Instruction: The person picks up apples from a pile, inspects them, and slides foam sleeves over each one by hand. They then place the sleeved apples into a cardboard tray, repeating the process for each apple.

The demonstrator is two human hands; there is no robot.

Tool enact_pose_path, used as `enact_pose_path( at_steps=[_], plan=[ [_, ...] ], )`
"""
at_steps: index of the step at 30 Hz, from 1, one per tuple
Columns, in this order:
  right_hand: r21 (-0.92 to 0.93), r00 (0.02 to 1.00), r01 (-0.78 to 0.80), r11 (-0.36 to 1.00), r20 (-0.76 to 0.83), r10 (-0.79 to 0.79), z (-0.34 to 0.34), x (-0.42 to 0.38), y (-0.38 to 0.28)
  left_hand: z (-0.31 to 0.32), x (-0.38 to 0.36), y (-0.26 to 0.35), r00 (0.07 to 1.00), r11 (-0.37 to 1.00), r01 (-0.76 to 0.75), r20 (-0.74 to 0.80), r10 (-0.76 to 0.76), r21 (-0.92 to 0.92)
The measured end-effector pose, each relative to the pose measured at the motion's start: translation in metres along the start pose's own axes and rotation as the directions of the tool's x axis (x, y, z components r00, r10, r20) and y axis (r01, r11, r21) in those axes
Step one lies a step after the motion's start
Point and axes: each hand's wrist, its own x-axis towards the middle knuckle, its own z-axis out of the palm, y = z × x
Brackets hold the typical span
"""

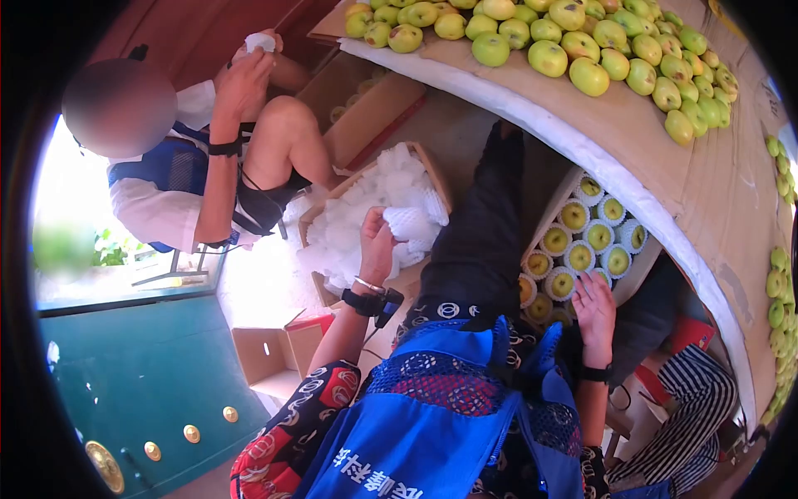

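My left hand (376, 247) is closed on a white foam net sleeve (406, 224), over a box heaped with white foam nets (357, 218). Nothing shows inside that sleeve. On the other side of my outstretched leg, my right hand (594, 306) has its fingers apart and holds nothing. It is at the near edge of a box of green-yellow apples (599, 236), which sit in rows, many in white foam nets.
A cardboard-covered table (665, 179) with a padded white edge bears many loose apples (579, 41). At the upper left a seated person (224, 141) holds something white beside another apple box (366, 108). An open carton (270, 353) stands lower left; striped cloth (686, 416) lies lower right.
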Motion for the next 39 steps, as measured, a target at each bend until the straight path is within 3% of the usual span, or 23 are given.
enact_pose_path(
  at_steps=[2,4,5,7,9,11,13,15,16,21,23,24,26,27,29,30,33,34,35,36,37,38,39],
  plan=[
    [-0.128,0.998,0.031,0.991,0.058,-0.024,0.013,0.003,0.005,0.037,-0.009,0.019,0.99,0.988,0.122,0.079,-0.115,-0.091],
    [-0.226,0.988,0.092,0.97,0.146,-0.059,0.043,-0.005,0.008,0.07,-0.015,0.03,0.923,0.922,0.366,0.178,-0.342,-0.126],
    [-0.287,0.98,0.13,0.949,0.182,-0.079,0.053,-0.007,0.011,0.079,-0.016,0.027,0.916,0.917,0.378,0.199,-0.349,-0.126],
    [-0.419,0.949,0.246,0.874,0.287,-0.129,0.078,-0.018,0.007,0.098,-0.021,0.017,0.747,0.757,0.593,0.539,-0.39,-0.274],
    [-0.269,0.921,0.243,0.932,0.365,-0.135,0.098,-0.028,0.0,0.13,-0.029,0.011,0.738,0.763,0.599,0.538,-0.407,-0.244],
    [-0.231,0.877,0.337,0.913,0.43,-0.215,0.106,-0.032,-0.008,0.149,-0.03,-0.002,0.661,0.818,0.573,0.613,-0.432,-0.042],
    [-0.195,0.831,0.444,0.874,0.456,-0.32,0.111,-0.032,-0.012,0.163,-0.029,-0.009,0.597,0.797,0.604,0.667,-0.446,-0.007],
    [-0.237,0.842,0.459,0.856,0.425,-0.334,0.108,-0.033,-0.013,0.176,-0.03,-0.009,0.545,0.844,0.533,0.74,-0.395,0.057],
    [-0.269,0.846,0.467,0.842,0.414,-0.336,0.106,-0.032,-0.013,0.185,-0.037,-0.008,0.588,0.867,0.478,0.683,-0.433,0.139],
    [-0.32,0.876,0.465,0.825,0.3,-0.378,0.08,-0.017,0.012,0.189,-0.043,-0.018,0.507,0.84,0.519,0.734,-0.451,0.158],
    [-0.297,0.883,0.457,0.839,0.262,-0.389,0.075,-0.016,0.009,0.193,-0.047,-0.012,0.645,0.827,0.485,0.523,-0.557,0.283],
    [-0.495,0.872,0.482,0.723,0.191,-0.45,0.074,-0.019,0.001,0.192,-0.045,-0.011,0.645,0.828,0.483,0.523,-0.557,0.285],
    [-0.726,0.781,0.513,0.458,0.172,-0.601,0.076,-0.02,-0.011,0.193,-0.039,-0.005,0.865,0.947,0.164,0.421,-0.272,0.274],
    [-0.728,0.778,0.513,0.455,0.17,-0.604,0.078,-0.02,-0.016,0.199,-0.043,-0.001,0.863,0.948,0.164,0.426,-0.272,0.272],
    [-0.78,0.748,0.514,0.357,0.203,-0.632,0.086,-0.025,-0.025,0.212,-0.06,0.014,0.815,0.871,-0.24,0.576,-0.058,0.428],
    [-0.779,0.747,0.516,0.357,0.205,-0.633,0.089,-0.027,-0.026,0.218,-0.064,0.016,0.779,0.836,-0.305,0.625,-0.058,0.457],
    [-0.75,0.676,0.602,0.273,0.296,-0.675,0.096,-0.029,-0.026,0.222,-0.059,0.006,0.721,0.851,0.0,0.59,-0.365,0.526],
    [-0.718,0.638,0.651,0.245,0.342,-0.69,0.097,-0.029,-0.025,0.222,-0.059,0.002,0.718,0.85,0.002,0.591,-0.368,0.527],
    [-0.686,0.598,0.695,0.217,0.382,-0.705,0.096,-0.029,-0.025,0.221,-0.059,-0.003,0.753,0.92,-0.013,0.609,-0.25,0.393],
    [-0.688,0.599,0.692,0.219,0.378,-0.706,0.093,-0.03,-0.024,0.22,-0.058,-0.008,0.785,0.968,-0.037,0.607,-0.127,0.25],
    [-0.609,0.744,0.625,0.488,0.276,-0.608,0.09,-0.031,-0.022,0.216,-0.054,-0.013,0.784,0.967,-0.038,0.608,-0.127,0.251],
    [-0.485,0.863,0.499,0.718,0.202,-0.463,0.087,-0.03,-0.021,0.211,-0.048,-0.016,0.771,0.955,0.048,0.597,-0.223,0.293],
    [-0.481,0.861,0.503,0.718,0.206,-0.465,0.083,-0.027,-0.019,0.205,-0.043,-0.018,0.75,0.933,0.132,0.582,-0.315,0.334]
  ],
)
